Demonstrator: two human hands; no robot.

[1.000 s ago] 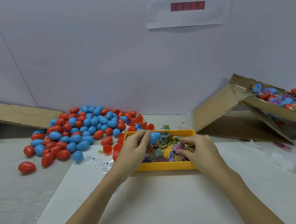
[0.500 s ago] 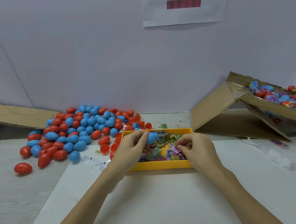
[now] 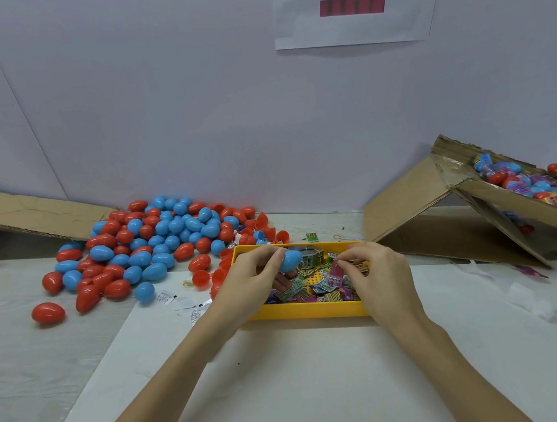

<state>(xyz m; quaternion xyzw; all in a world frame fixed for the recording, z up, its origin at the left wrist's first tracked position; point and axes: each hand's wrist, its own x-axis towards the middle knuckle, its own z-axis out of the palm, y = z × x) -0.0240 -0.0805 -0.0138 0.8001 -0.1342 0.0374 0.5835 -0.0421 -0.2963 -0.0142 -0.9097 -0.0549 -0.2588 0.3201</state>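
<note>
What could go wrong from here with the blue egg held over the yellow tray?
The blue egg sits only at the left hand's fingertips, so it may slip into the yellow tray. The right hand pinches a pink packet among many overlapping ones, so it may lift extras. Loose eggs lie beside the tray and could get knocked.

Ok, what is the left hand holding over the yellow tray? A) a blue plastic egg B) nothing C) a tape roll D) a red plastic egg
A: the left hand grips a blue plastic egg above the yellow tray; the right hand pinches a pink packet.
</note>
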